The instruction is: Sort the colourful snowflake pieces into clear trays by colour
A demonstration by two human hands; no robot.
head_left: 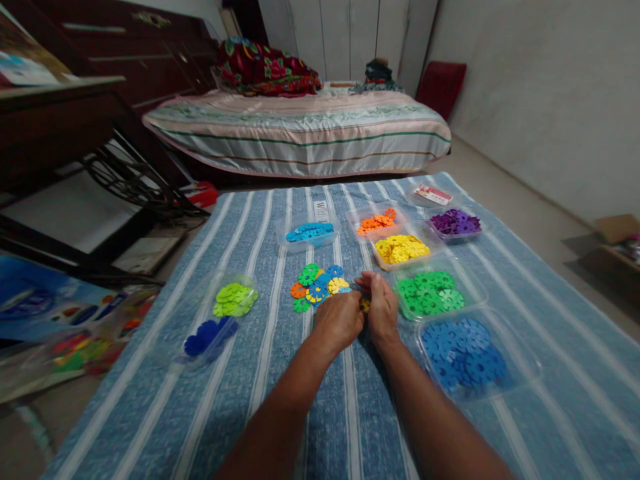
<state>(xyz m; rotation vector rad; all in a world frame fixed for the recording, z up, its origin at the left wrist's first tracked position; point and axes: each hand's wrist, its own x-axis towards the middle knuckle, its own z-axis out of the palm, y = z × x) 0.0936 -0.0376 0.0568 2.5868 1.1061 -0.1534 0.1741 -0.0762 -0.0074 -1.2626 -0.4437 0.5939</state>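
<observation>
My left hand and my right hand meet at the middle of a blue striped cloth, fingers curled together around a small yellow snowflake disc that is mostly hidden. Just beyond my left hand lies a joined cluster of coloured discs in green, orange, blue and yellow. Clear trays surround it: green discs and blue discs next to my right hand, yellow discs, orange discs, purple discs and light blue discs farther off.
A clear tray at left holds lime discs and dark blue discs. A bed stands beyond the cloth, a dark table frame at left, toy packaging on the floor, a cardboard box at right.
</observation>
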